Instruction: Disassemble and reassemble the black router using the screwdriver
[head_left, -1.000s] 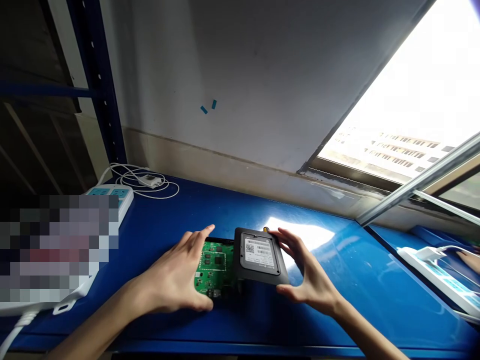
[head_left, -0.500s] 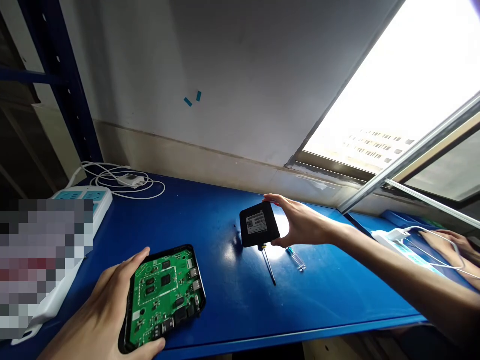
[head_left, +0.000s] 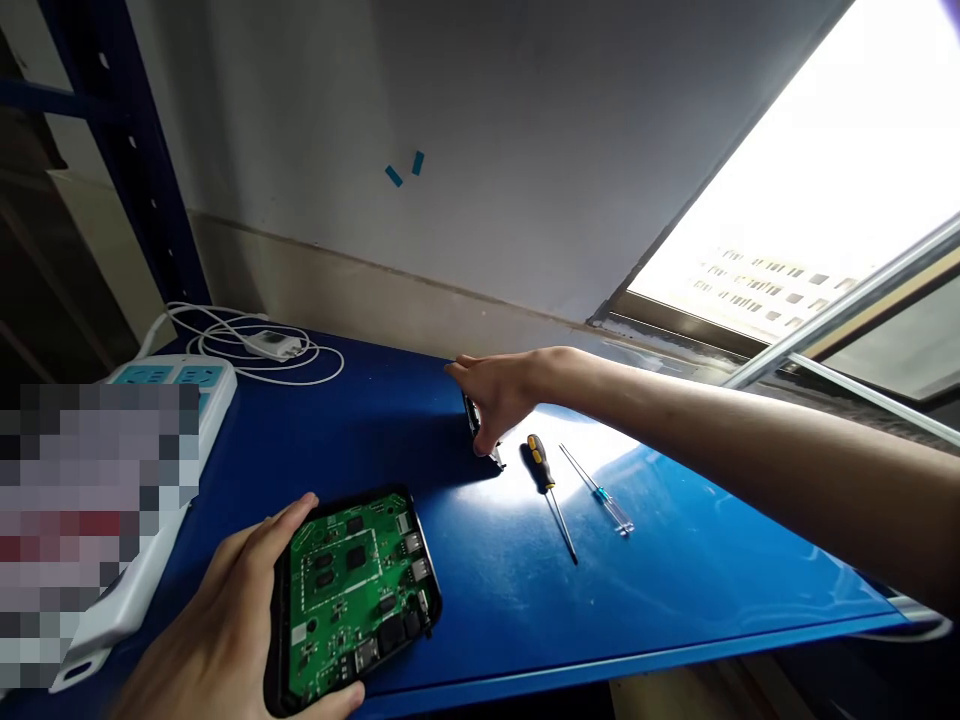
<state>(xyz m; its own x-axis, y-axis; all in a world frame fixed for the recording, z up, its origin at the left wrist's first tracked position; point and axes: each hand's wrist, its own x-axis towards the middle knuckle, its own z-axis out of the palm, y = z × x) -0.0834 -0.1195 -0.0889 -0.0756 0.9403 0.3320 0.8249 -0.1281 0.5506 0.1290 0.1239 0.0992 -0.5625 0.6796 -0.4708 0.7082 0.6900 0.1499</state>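
My left hand (head_left: pixel 232 610) grips the near-left side of a black device housing (head_left: pixel 429 600) whose green circuit board (head_left: pixel 341 590) faces up, with ports along its right side. Farther back, my right hand (head_left: pixel 499 395) is closed on the black cover (head_left: pixel 472 415), which is mostly hidden behind it and stands tilted close to the table. To the right of the cover lie a black and yellow screwdriver (head_left: pixel 536 460) and a thinner screwdriver with a clear handle (head_left: pixel 615 508).
White power strips (head_left: pixel 221 390) stand on the left of the blue table (head_left: pixel 495 620), partly pixelated. Behind them lies a coiled white cable with an adapter (head_left: pixel 276 345). A wall (head_left: pixel 480 200) bounds the back, and a metal bar (head_left: pixel 885 285) slants at the right.
My right hand has lifted the cover off the circuit board, carried it back and turned it over. My left hand has brought the housing nearer and leftward. Both screwdrivers have come into view.
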